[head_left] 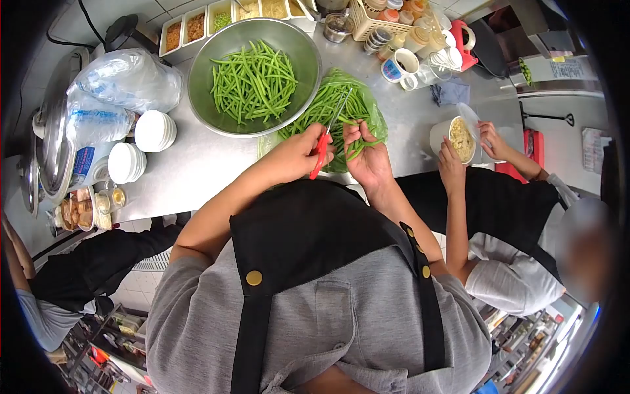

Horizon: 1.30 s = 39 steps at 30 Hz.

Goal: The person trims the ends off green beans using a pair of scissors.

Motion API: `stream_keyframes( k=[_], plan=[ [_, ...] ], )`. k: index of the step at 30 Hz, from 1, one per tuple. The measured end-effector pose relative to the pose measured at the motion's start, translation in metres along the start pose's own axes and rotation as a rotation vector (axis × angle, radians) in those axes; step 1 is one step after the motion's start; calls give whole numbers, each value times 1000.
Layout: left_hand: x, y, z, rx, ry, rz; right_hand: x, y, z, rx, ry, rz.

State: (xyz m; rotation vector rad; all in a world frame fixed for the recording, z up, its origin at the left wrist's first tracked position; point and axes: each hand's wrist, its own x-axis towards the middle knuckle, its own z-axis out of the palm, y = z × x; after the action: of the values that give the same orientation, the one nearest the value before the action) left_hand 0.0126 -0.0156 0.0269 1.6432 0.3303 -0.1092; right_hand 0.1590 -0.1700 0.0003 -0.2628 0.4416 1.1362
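Note:
My left hand [294, 155] is closed on a pair of scissors with red handles [320, 156]. Their metal blades point up and away, over the beans. Close beside them, my right hand [367, 155] pinches a few green beans [373, 142]; how many is hard to make out. Beneath both hands lies an open green plastic bag [371, 108] full of long green beans [328, 98]. Just behind and to the left stands a large metal bowl [200, 98] holding a heap of green beans [252, 82].
A co-worker's hands [451, 164] at right hold a tub [438, 136] of pale food and its lid. Stacked white containers [126, 163] and plastic-wrapped packs [125, 79] stand left. Ingredient trays [195, 27] line the back, with a bottle-filled basket [367, 26] and a mug [392, 70].

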Motion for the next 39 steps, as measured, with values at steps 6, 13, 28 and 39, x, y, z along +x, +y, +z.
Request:
stream_keyframes(
  k=[6, 13, 28, 39],
  plan=[
    [1, -8, -3, -97, -43, -81, 9, -7, -10, -96, 27, 0],
    [-8, -62, -9, 272, -48, -234, 43, 12, 42, -650, 212, -403],
    [-34, -34, -35, 387, -52, -357, 89, 4, 107, -1569, -153, -471],
    [-36, -19, -45, 256, 51, -326, 44, 21, -1, -2668, 88, -162]
  ],
)
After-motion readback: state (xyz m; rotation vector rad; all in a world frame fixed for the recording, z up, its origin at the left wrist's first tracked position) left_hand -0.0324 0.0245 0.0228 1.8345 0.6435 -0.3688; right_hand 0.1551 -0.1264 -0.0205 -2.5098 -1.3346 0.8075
